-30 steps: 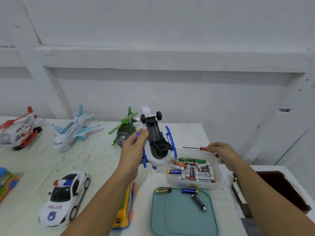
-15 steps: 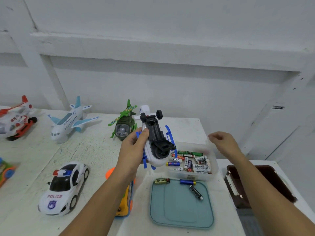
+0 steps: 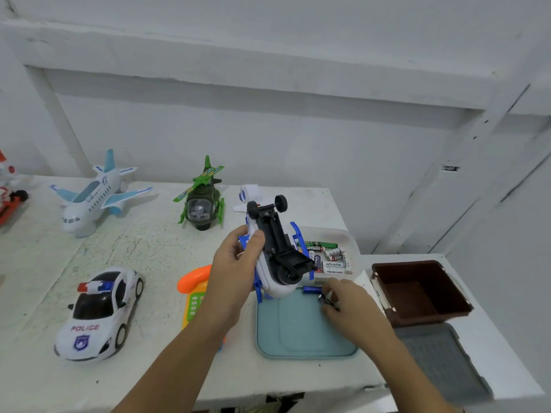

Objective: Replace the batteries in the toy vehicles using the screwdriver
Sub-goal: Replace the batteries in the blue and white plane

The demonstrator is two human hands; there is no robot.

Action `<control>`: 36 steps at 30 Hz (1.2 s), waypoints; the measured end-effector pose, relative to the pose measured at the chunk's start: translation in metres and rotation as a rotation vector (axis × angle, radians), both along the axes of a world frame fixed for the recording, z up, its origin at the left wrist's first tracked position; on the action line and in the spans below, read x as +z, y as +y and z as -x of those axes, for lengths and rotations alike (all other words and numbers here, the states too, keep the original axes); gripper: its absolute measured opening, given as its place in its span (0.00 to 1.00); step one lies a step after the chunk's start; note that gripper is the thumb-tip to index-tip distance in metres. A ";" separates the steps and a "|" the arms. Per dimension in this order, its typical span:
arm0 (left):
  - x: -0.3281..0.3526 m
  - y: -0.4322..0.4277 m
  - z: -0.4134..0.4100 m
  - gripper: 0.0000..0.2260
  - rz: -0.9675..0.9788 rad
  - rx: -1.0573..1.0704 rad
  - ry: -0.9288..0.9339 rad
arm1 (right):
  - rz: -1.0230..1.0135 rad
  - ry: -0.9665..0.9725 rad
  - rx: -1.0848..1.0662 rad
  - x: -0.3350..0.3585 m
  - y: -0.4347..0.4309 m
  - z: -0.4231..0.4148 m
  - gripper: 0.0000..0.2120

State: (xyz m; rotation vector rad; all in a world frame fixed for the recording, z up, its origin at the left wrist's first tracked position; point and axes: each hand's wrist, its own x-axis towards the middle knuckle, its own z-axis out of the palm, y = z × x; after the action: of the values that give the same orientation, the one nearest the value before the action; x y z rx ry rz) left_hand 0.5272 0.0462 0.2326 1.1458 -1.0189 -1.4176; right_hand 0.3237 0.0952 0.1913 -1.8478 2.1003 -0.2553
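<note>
Glossy plastic police car (image 3: 100,312); rough, scuffed white table (image 3: 143,254).

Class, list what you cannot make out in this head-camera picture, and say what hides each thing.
Head view: dark battery on the teal tray, mostly covered by fingers of the right hand; grip unclear.
The orange toy phone, partly behind the left hand and forearm.
The red-and-white toy, cut off by the left edge.
Compartment of the white-and-blue toy: too dark inside.

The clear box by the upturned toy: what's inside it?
Loose batteries lie in the box. Its left part is hidden behind the toy that the left hand holds.
</note>
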 end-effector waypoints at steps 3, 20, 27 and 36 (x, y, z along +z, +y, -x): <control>-0.001 0.008 0.000 0.08 -0.022 -0.019 0.030 | -0.002 0.021 -0.016 -0.003 0.004 -0.004 0.10; -0.004 0.027 -0.001 0.13 -0.040 -0.043 0.014 | 0.257 -0.814 -0.035 0.127 0.002 -0.039 0.16; -0.009 0.032 -0.002 0.15 -0.028 -0.046 0.011 | 0.241 -0.385 0.138 0.136 -0.007 -0.055 0.09; -0.011 0.035 0.000 0.17 -0.016 -0.073 0.016 | 0.269 -0.131 0.270 0.126 -0.014 -0.074 0.06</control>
State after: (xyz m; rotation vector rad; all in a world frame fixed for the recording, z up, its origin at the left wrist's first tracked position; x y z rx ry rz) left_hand 0.5274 0.0817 0.2217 1.1171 -1.0491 -1.4927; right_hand 0.3980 0.0809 0.3173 -2.1746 1.7753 -0.5975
